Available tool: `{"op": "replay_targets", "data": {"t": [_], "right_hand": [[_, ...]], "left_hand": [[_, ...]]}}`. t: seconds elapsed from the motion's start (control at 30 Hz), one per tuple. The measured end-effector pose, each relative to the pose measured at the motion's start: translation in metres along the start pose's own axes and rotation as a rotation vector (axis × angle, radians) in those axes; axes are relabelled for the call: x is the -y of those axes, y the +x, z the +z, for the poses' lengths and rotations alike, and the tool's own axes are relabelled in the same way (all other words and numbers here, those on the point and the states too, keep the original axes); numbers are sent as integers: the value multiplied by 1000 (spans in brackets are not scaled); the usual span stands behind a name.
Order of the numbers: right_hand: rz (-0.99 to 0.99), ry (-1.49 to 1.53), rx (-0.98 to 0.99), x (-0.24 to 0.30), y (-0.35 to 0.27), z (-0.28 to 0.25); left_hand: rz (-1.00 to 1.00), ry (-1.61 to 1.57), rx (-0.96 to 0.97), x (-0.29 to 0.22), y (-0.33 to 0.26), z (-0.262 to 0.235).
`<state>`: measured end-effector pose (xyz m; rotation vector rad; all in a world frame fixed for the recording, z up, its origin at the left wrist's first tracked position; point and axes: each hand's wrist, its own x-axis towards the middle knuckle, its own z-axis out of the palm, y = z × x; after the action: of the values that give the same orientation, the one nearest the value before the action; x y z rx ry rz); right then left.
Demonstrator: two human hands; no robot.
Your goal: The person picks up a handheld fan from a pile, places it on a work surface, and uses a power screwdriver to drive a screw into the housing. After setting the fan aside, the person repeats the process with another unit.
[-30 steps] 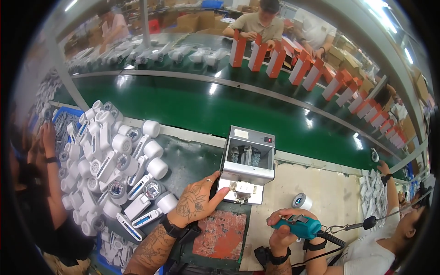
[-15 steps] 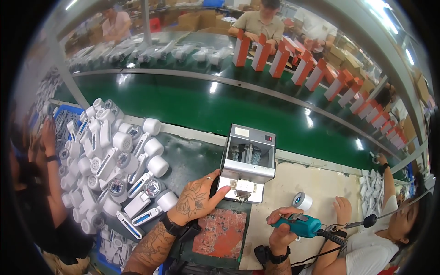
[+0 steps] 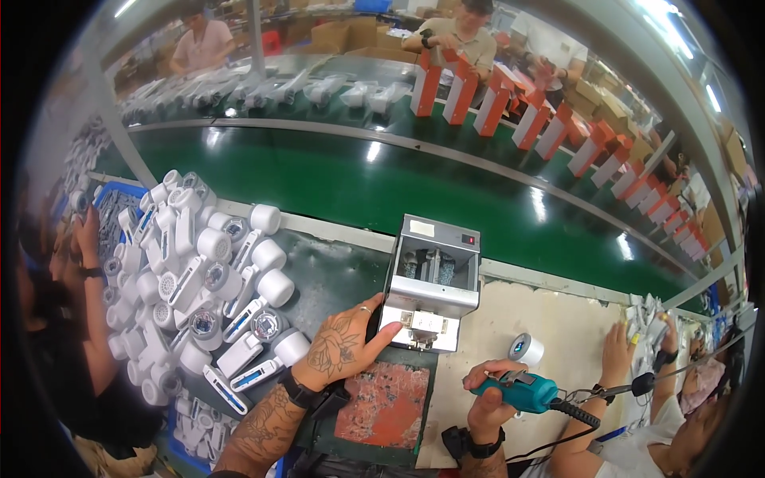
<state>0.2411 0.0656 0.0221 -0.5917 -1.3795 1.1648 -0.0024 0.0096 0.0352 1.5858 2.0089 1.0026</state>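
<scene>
Left hand (image 3: pixel 341 349): fingers spread, unclenched, tips touching the grey feeder (image 3: pixel 433 280) at its front tray.
Right hand (image 3: pixel 488 392): clenched around a teal screwdriver (image 3: pixel 522 390), just right of the feeder.
Around: white parts (image 3: pixel 209 279) heaped left; red mat (image 3: pixel 384 404) below; green belt (image 3: pixel 335 179) behind.

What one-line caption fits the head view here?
Left hand reaches the front of a grey screw feeder box while the right hand holds a teal electric screwdriver beside piled white parts.
</scene>
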Motion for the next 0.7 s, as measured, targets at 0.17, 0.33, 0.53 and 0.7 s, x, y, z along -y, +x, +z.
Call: {"op": "replay_targets", "data": {"t": [0.17, 0.33, 0.53, 0.7], "right_hand": [[-5, -19, 1, -1, 0, -1], [5, 2, -4, -4, -1, 0], [12, 18, -1, -1, 0, -2], [12, 18, 6, 0, 0, -3]], "left_hand": [[27, 1, -45, 0, 0, 0], [-17, 16, 19, 5, 1, 0], [-2, 2, -12, -1, 0, 1], [-1, -8, -16, -2, 0, 0]]}}
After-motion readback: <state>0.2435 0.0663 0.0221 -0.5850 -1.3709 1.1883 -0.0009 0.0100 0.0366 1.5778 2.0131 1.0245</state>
